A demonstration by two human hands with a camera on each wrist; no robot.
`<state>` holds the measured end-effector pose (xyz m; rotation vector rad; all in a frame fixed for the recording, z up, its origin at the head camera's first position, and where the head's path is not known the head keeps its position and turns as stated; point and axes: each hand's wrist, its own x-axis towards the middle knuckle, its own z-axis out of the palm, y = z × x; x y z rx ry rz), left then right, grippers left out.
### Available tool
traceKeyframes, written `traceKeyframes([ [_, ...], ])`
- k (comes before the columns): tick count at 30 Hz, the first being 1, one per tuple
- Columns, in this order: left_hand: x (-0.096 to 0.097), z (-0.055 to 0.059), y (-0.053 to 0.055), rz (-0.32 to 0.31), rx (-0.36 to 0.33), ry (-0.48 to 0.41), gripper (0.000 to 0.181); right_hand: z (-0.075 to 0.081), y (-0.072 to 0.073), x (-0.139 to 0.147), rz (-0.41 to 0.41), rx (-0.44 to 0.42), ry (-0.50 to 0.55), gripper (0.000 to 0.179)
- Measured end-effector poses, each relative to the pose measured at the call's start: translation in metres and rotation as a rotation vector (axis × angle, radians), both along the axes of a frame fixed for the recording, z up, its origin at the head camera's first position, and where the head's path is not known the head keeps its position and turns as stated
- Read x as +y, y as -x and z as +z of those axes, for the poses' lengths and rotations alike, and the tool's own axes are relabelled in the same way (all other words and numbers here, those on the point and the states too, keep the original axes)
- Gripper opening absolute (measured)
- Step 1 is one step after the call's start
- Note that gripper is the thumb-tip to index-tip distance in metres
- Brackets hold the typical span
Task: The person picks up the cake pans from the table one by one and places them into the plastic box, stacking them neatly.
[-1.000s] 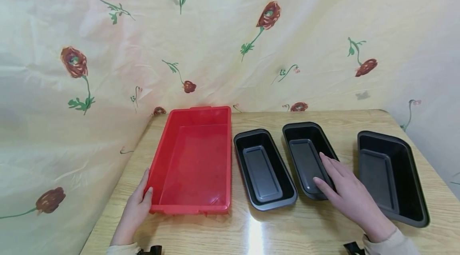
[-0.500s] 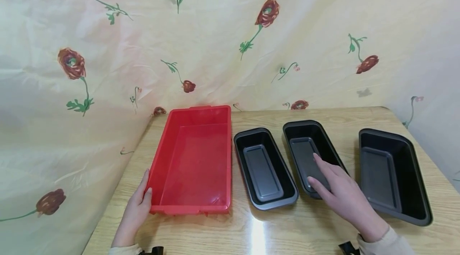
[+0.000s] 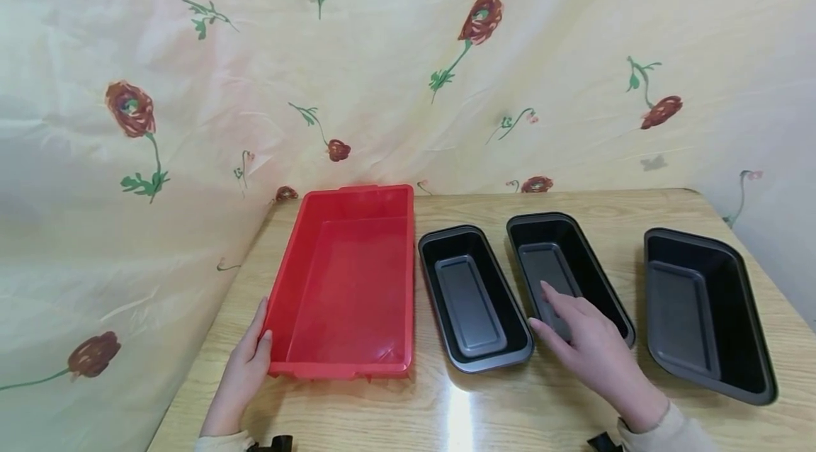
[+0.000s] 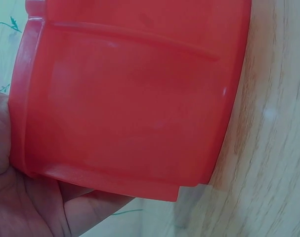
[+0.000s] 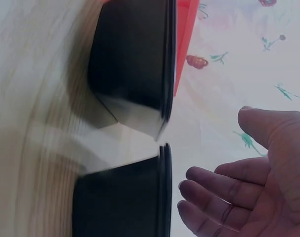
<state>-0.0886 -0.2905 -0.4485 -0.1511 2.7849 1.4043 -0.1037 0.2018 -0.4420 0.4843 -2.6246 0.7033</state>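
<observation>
My left hand [image 3: 249,358] grips the tray [image 3: 352,285]; my right hand [image 3: 591,347], loosely spread, empty, hovers over the middle pan [image 3: 564,265]. Apparently arranging; next likely needs a pan grip.

Cream left sleeve [image 3: 223,443], cream right sleeve [image 3: 666,433], black wrist pieces [image 3: 281,443], bare fingers [image 5: 221,185]

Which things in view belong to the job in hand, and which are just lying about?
Apparently in the job:
Red tray, gripped at its near left corner by the left hand
Middle black pan, beneath the right hand, which holds nothing

Apparently just there:
Left black pan, not held
Right black pan, not held, though either could be involved
Flowered backdrop
</observation>
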Motion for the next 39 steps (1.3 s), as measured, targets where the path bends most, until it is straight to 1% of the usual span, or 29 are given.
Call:
traceKeyframes([
  [5, 0.000, 0.000, 0.002, 0.011, -0.043, -0.018, 0.061, -0.002, 0.000, -0.007, 0.002, -0.021, -0.015, 0.059],
  [9, 0.000, 0.000, 0.002, 0.015, -0.063, -0.026, 0.062, -0.004, 0.001, -0.012, 0.010, -0.045, -0.032, 0.060],
  [17, -0.003, -0.001, 0.002, 0.005, -0.052, -0.035, 0.061, -0.006, 0.004, -0.018, 0.017, -0.036, -0.064, 0.061],
  [23, -0.004, -0.001, 0.002, 0.010, -0.059, -0.044, 0.061, -0.006, 0.005, -0.020, 0.011, -0.069, -0.070, 0.060],
  [29, -0.003, -0.001, 0.003, 0.017, -0.064, -0.054, 0.061, -0.002, 0.006, -0.027, -0.014, -0.147, -0.143, 0.061],
  [36, -0.003, 0.000, 0.002, 0.016, -0.044, -0.050, 0.061, -0.001, 0.010, -0.034, -0.010, -0.129, -0.256, 0.056],
  [39, -0.002, 0.000, 0.002, 0.015, -0.039, -0.054, 0.060, -0.002, 0.011, -0.035, -0.014, -0.158, -0.291, 0.057],
])
